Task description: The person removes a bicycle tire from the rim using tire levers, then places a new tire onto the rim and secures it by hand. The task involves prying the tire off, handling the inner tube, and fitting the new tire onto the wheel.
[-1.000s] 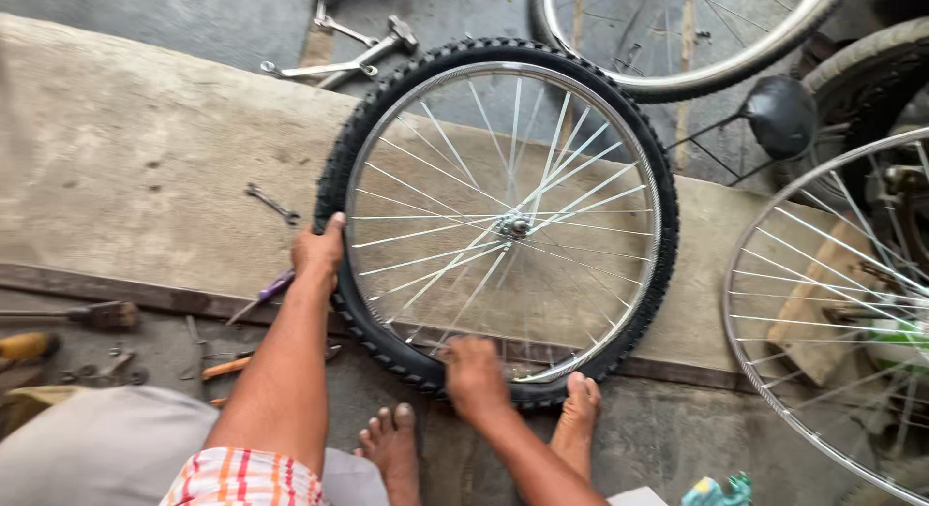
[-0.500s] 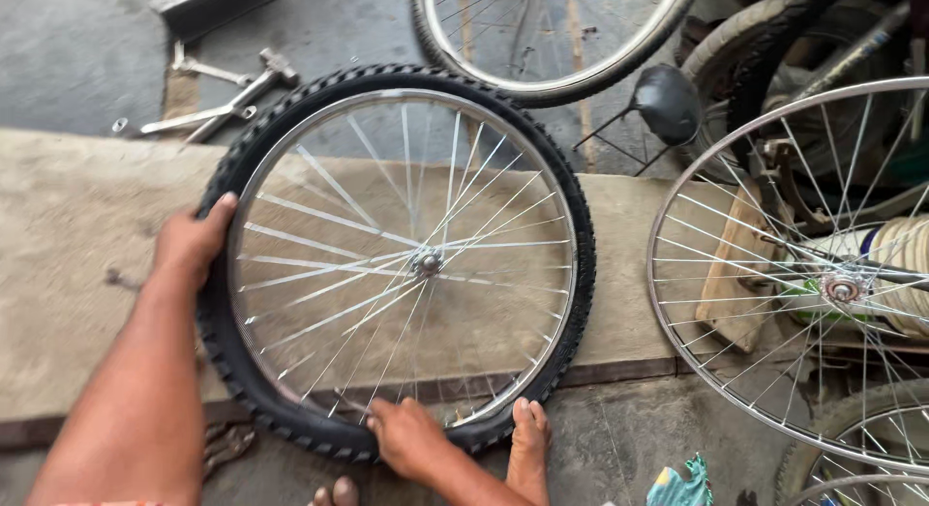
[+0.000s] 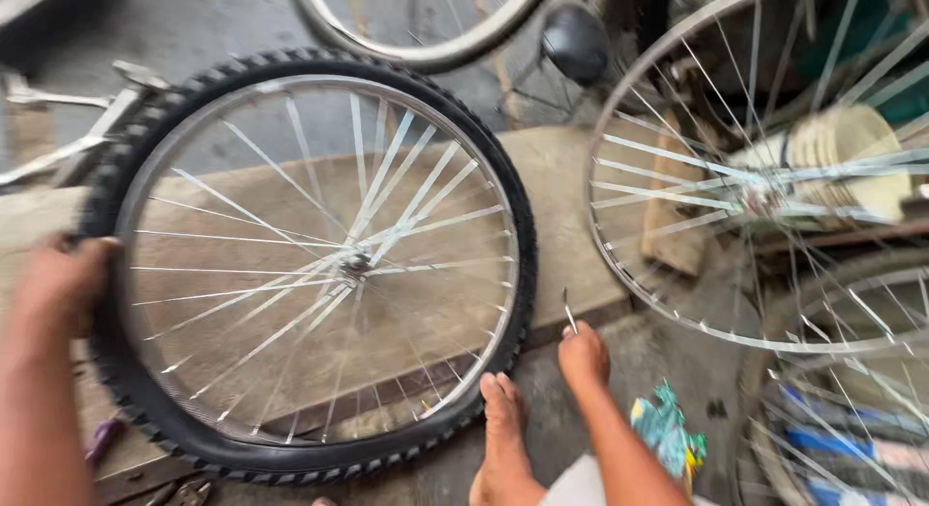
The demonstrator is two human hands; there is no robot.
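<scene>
2 hands are at work here. Our left hand (image 3: 58,288) grips the knobby tyre of the bicycle wheel (image 3: 310,264), which lies flat, spreading rightward from that hand. Our right hand (image 3: 584,356) is closed around a thin metal tool (image 3: 570,312), just right of the wheel's rim and beside our bare foot (image 3: 503,419).

A bicycle wheel (image 3: 310,264) with a knobby black tyre and a shiny metal rim lies nearly flat on a worn wooden slab, its thin spokes fanning out from a small central hub. A slim metal tool (image 3: 570,312), short and grey, stands almost upright just beside the tyre's right edge.
</scene>
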